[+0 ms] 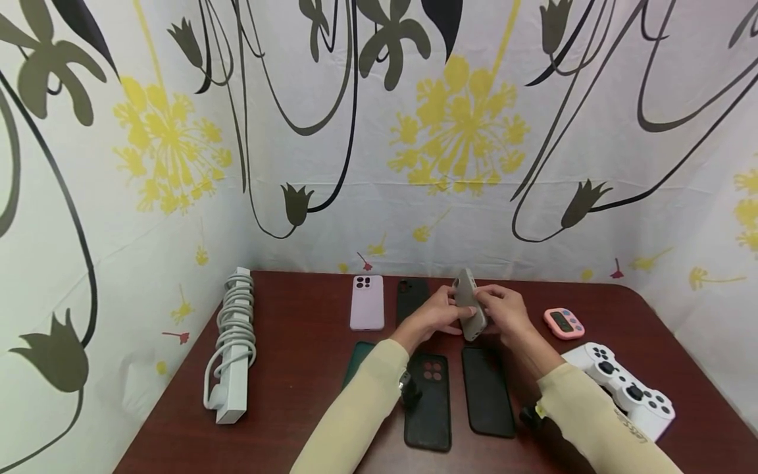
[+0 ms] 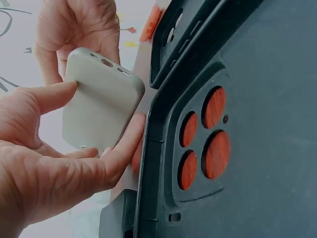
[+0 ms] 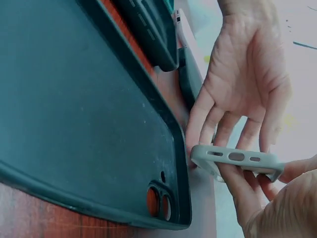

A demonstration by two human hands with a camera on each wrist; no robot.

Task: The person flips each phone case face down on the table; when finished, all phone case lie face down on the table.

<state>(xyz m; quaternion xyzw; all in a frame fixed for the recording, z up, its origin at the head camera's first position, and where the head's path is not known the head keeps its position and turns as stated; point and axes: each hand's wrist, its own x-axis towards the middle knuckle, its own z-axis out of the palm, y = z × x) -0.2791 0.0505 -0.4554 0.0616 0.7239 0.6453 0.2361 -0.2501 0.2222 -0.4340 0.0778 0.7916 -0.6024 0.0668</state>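
The left hand [image 1: 439, 312] and right hand [image 1: 503, 308] both pinch the grey case [image 1: 472, 304], above the table [image 1: 302, 355]. It seems light, slightly bendy, not fragile; the side edges should give good hold.

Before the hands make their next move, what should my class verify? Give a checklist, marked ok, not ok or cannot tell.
1. Grip of left hand and right hand on the gray case: ok, both hold it.
2. Port openings along its end uncovered: ok.
3. Green case in full view: not ok, the left sleeve covers part.
4. Controller clear of the right sleeve: cannot tell, they overlap in the head view.
5. Table bare beneath the gray case: cannot tell, hands and case hide part.
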